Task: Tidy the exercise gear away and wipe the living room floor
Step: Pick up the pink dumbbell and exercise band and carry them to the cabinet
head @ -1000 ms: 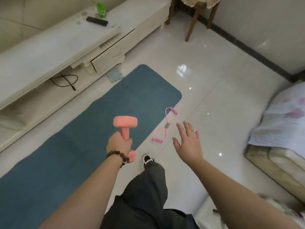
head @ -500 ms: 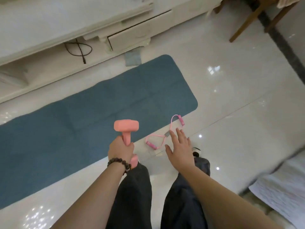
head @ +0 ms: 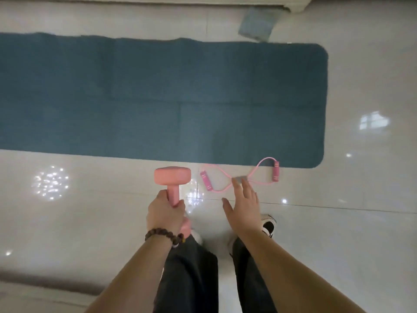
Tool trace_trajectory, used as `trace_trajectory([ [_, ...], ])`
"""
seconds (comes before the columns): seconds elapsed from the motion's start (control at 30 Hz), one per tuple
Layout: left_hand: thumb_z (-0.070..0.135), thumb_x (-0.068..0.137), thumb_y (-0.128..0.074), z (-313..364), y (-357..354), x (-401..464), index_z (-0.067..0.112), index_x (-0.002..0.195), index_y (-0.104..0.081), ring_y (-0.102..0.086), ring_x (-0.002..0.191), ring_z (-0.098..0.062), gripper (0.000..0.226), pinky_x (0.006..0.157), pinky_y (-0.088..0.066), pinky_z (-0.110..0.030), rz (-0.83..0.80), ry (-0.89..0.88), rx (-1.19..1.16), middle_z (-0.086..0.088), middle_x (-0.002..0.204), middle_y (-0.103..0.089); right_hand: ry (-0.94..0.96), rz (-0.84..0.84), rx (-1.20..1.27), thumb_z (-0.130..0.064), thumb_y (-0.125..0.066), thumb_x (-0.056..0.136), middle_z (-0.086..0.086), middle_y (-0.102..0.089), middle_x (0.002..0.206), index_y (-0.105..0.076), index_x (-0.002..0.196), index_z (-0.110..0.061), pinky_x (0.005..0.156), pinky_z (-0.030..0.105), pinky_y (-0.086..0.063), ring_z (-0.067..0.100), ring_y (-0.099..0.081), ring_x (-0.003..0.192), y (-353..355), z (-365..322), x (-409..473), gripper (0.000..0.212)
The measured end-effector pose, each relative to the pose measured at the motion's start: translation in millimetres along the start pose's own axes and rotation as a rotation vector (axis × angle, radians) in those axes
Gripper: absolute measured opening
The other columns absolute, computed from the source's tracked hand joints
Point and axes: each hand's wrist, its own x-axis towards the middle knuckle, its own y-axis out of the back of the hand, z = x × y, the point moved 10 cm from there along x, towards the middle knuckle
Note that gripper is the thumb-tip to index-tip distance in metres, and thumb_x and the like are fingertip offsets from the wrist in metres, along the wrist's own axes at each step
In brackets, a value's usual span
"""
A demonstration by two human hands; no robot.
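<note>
My left hand grips the bar of a pink dumbbell, held upright above the white tiled floor. A pink figure-eight resistance band with two padded handles lies on the floor along the near edge of a blue exercise mat. My right hand hovers with straight fingers just over the band's middle, fingertips at its grey centre piece. I cannot tell whether they touch it.
A folded grey-blue cloth lies on the floor beyond the mat, by the base of a white cabinet. My legs and black-and-white shoes stand on the tiles below the hands.
My view has tipped down to face the floor. My right hand has moved closer to the band's middle. The left hand keeps hold of the dumbbell.
</note>
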Motion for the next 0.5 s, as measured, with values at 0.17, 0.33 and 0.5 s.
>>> trace_trajectory([
  [0.17, 0.019, 0.086, -0.062, -55.5, -72.5, 66.1, 0.012, 0.08, -0.049, -0.051, 0.064, -0.019, 0.016, 0.061, -0.037, -0.028, 0.056, 0.055, -0.012, 0.003, 0.068, -0.052, -0.031, -0.07, 0.073, -0.041, -0.048, 0.096, -0.001, -0.012, 0.159, -0.017, 0.15, -0.028, 0.119, 0.038, -0.016, 0.021, -0.013, 0.146, -118.2, 23.8, 82.6, 0.064],
  [0.33, 0.016, 0.086, -0.063, -120.5, -138.9, 129.7, 0.01, 0.081, -0.051, -0.048, 0.06, -0.009, 0.014, 0.053, -0.033, -0.026, 0.075, 0.119, -0.043, 0.002, 0.068, -0.053, -0.016, -0.057, 0.05, -0.037, -0.056, 0.092, 0.004, -0.032, 0.149, -0.027, 0.147, -0.022, 0.109, 0.037, -0.033, 0.023, -0.034, 0.134, -226.4, 45.0, 169.1, 0.063],
  [0.5, 0.018, 0.087, -0.064, -154.6, -177.8, 167.8, 0.012, 0.083, -0.051, -0.045, 0.061, -0.005, 0.014, 0.052, -0.031, -0.024, 0.054, 0.109, -0.016, 0.008, 0.069, -0.05, -0.049, 0.011, -0.013, -0.03, -0.062, 0.087, 0.008, -0.047, 0.126, -0.042, 0.13, -0.012, 0.095, 0.038, -0.04, 0.027, -0.044, 0.113, -285.1, 61.8, 225.9, 0.051],
])
